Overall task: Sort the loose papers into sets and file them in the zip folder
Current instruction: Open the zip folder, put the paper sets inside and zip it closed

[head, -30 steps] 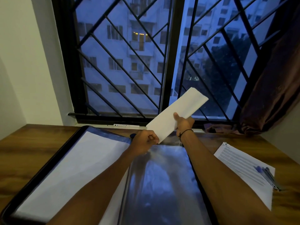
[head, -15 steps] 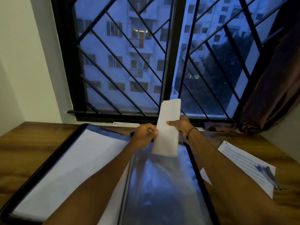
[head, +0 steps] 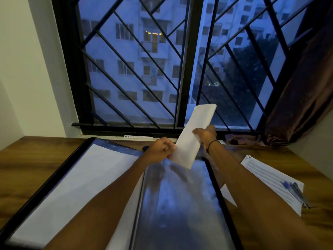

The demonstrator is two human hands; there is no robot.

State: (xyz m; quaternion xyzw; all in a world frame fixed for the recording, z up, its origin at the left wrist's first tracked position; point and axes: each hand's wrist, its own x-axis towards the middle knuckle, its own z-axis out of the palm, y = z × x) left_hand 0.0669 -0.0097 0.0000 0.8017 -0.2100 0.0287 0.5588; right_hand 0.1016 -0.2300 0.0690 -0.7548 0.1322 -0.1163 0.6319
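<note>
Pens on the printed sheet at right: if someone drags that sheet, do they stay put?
Probably not. The pens lie loose on the printed sheet, round-barrelled, so they would likely roll or slide. The sheet looks thin and will likely flex, and it lies near the table edge, so they could drop.

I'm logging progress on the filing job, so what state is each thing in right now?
Zip folder: open flat on the desk, papers in its left half.
Paper set: lifted off the desk, tilted, held at both sides.
Left hand: pinches the set's lower left edge.
Right hand: grips the set's right edge.
Printed sheets: lying flat on the desk to the right.
Pens: resting on the printed sheets.
</note>
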